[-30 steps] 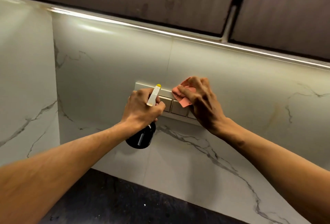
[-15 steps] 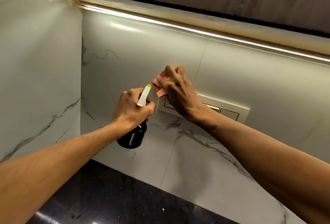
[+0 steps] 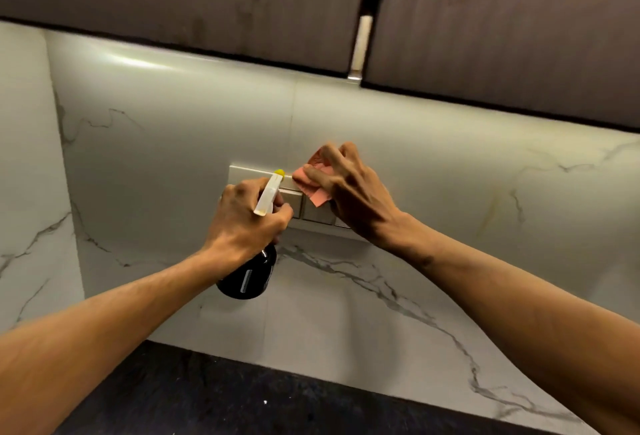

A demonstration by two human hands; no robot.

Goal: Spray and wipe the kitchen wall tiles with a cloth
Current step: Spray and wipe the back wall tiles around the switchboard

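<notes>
White marble-veined wall tiles [image 3: 173, 143] fill the middle of the head view. My right hand [image 3: 349, 192] presses a crumpled pink cloth [image 3: 317, 181] against a beige switch plate [image 3: 247, 176] set into the tiles; the hand covers the plate's right end. Just left of it, my left hand [image 3: 242, 223] grips a spray bottle with a dark round body [image 3: 247, 278] and a white trigger head tipped with a yellow nozzle [image 3: 273, 188]. The nozzle points up toward the plate, close to the cloth.
Dark brown upper cabinets [image 3: 207, 1] hang over the tiles, with a pale handle [image 3: 360, 46] in the gap between two doors. A black stone countertop [image 3: 207, 396] runs along the bottom. The tiled wall turns a corner [image 3: 55, 157] at the left.
The cloth and my right hand have slid rightward along the switch plate from its left end. The bottle hand stays beside it. The view has swung right and tilted up, showing the cabinets.
</notes>
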